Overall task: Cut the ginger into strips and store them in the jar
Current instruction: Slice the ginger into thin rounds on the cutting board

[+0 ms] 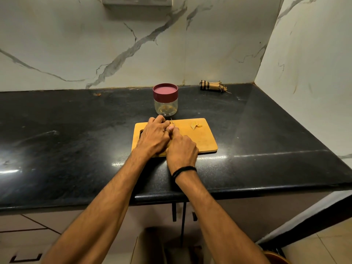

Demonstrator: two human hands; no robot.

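Head cam from my end: ginger [170, 123] sits mostly hidden under the left hand [154, 137], fingers curled onto it on the cutting board [202, 141]. Right hand [182, 149] grips the knife [172, 121]. Scraps [195, 125] lie off right, and the lidded jar [165, 103] stands just behind.

Glossy black stone counter [76, 149], matt wooden board [202, 138], clear jar [166, 106] with maroon plastic lid [165, 91], veined marble wall [95, 54].

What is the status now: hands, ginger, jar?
Right hand grips knife. Left hand curled beside it, hold hidden. Ginger pieces on board; jar behind, lid on.
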